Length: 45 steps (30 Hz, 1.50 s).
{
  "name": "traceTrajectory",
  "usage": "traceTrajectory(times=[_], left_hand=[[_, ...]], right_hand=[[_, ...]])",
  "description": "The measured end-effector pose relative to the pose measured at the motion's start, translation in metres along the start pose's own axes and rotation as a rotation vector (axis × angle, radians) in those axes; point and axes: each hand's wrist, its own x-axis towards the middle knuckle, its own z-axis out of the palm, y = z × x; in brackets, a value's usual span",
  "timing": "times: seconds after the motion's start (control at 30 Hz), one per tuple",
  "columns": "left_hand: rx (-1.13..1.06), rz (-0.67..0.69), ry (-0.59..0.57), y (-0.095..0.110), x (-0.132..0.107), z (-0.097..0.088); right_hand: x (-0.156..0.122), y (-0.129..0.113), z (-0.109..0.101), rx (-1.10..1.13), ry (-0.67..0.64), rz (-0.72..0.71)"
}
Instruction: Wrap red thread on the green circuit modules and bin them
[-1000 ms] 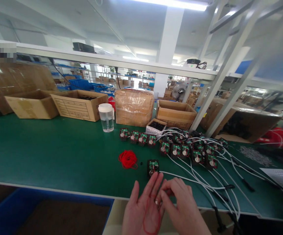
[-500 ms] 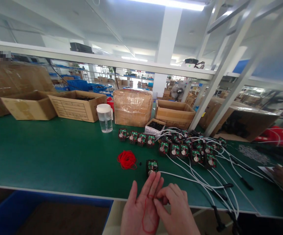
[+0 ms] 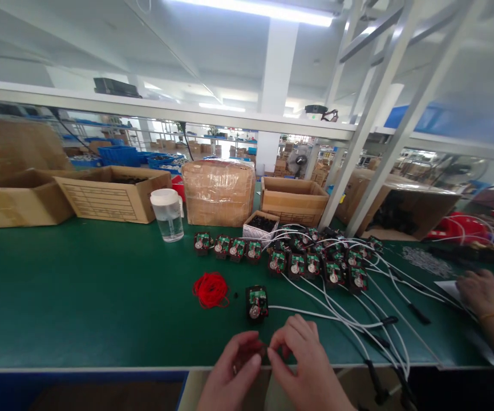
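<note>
My left hand point(image 3: 230, 374) and my right hand point(image 3: 302, 365) meet at the near edge of the green table point(image 3: 80, 297). Both are closed in a pinch, fingertips almost touching, with a thin red thread held between them and mostly hidden by the fingers. Just beyond the hands lies a black module with a green circuit board point(image 3: 256, 302) and a white cable point(image 3: 315, 315) running right. A bundle of red thread point(image 3: 210, 289) lies left of that module.
A row of like modules point(image 3: 230, 248) and a cluster with several white cables point(image 3: 319, 265) lie further back. A water jug point(image 3: 167, 214), cardboard boxes point(image 3: 112, 194) and a small box of black parts point(image 3: 260, 227) stand behind. Another person's hand point(image 3: 482, 294) rests at the right.
My left hand, palm up and open with a red thread loop on it, has curled shut and turned over. The view has tipped down and shifted right; the other person's hand came further in.
</note>
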Motion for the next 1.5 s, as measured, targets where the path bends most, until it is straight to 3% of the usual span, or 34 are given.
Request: traceTrajectory(times=[0.1,0.2,0.33,0.47,0.67,0.9,1.2,1.5], left_hand=[[0.397,0.167,0.07,0.011,-0.001,-0.002],[0.716,0.298,0.068,0.031,0.003,0.0],[0.924,0.463,0.006,0.054,0.016,0.003],[1.044,0.505,0.049,0.069,0.032,0.006],[1.124,0.489,0.102,0.079,0.049,0.011],[1.106,0.39,0.133,0.073,0.049,0.014],[1.079,0.545,0.204,0.07,0.049,0.013],[1.054,0.494,0.222,0.079,0.056,0.007]], right_hand=[[0.006,-0.001,-0.003,0.0,0.017,-0.003],[0.013,0.001,-0.005,0.019,0.004,-0.005],[0.028,0.008,-0.009,0.039,0.017,0.043],[0.046,0.016,-0.011,0.03,0.008,0.079],[0.067,0.022,-0.011,0.0,-0.006,0.083],[0.077,0.024,-0.012,-0.044,-0.045,0.061],[0.082,0.027,-0.012,-0.096,-0.06,0.027],[0.087,0.025,-0.013,-0.145,-0.071,-0.011]])
